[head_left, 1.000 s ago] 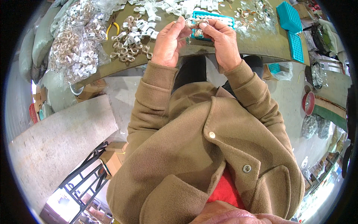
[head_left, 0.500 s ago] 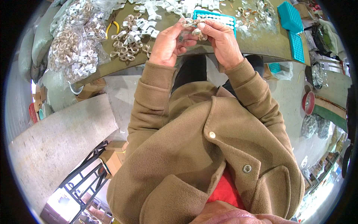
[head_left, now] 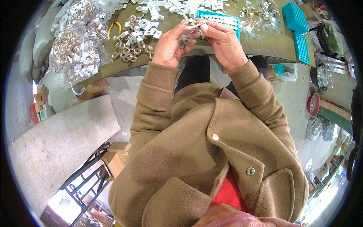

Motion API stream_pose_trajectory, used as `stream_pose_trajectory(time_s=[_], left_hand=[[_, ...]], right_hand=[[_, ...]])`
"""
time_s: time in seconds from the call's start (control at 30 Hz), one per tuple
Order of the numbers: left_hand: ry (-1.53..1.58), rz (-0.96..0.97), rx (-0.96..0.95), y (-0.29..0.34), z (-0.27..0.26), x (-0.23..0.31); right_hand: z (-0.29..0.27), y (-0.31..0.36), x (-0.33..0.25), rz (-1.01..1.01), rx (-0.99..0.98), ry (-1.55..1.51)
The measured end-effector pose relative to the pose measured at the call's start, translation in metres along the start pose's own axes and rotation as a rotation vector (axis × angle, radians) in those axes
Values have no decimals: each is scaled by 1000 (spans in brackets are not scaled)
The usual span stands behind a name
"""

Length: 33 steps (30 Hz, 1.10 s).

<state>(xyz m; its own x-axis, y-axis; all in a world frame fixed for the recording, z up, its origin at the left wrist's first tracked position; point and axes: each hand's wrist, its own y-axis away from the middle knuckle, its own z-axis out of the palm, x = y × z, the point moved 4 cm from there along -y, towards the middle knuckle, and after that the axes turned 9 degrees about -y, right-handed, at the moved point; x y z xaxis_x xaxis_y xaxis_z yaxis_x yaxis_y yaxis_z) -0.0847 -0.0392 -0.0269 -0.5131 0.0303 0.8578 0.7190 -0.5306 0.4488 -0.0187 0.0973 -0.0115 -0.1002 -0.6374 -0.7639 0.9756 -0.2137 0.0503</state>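
Both hands meet over the table's near edge around a small coil of thin, light-coloured cable (head_left: 192, 24). My left hand (head_left: 168, 46) is closed on the coil between thumb and fingers. Below its fingers shows a small green piece (head_left: 182, 41), apparently joined to the coil by a thin wire. My right hand (head_left: 225, 44) pinches the coil's right side between thumb and forefinger; its other fingers are partly hidden. Just beyond the right hand lies a turquoise tray (head_left: 239, 27) with rows of round white parts.
Coiled cables (head_left: 130, 51) and small white boxy pieces (head_left: 145, 27) lie left of my hands, near yellow-handled pliers (head_left: 119, 27). Bags of similar coils (head_left: 66, 47) fill the left end. Two turquoise trays (head_left: 301, 47) sit at the right edge, beside clear scraps (head_left: 261, 28).
The coil has turned in my fingers, and the green piece now shows more clearly under my left hand. My right fingertips have shifted slightly; the forearms have barely moved.
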Motion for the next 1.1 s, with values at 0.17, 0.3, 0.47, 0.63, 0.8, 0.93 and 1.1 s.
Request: stream_pose_trajectory(time_s=[0.17,0.3,0.47,0.63,0.8,0.93,1.1], left_hand=[[-287,188,153,-15,-9,1],[-402,232,190,-37,-20,-3],[-209,200,192,-41,-25,-9],[-75,314,319,-15,-18,0],[-27,177,103,-3,-10,0],[126,198,23,-12,-10,-14],[37,248,192,-27,-16,-24]], right_hand=[[3,0,-13,-320,7,218],[-4,1,-14,-310,84,132],[-9,1,-6,-174,164,35],[-10,3,-7,-246,231,57],[-9,6,-10,-441,198,157],[-12,13,-10,-482,142,379],[-19,16,-4,-403,98,305]])
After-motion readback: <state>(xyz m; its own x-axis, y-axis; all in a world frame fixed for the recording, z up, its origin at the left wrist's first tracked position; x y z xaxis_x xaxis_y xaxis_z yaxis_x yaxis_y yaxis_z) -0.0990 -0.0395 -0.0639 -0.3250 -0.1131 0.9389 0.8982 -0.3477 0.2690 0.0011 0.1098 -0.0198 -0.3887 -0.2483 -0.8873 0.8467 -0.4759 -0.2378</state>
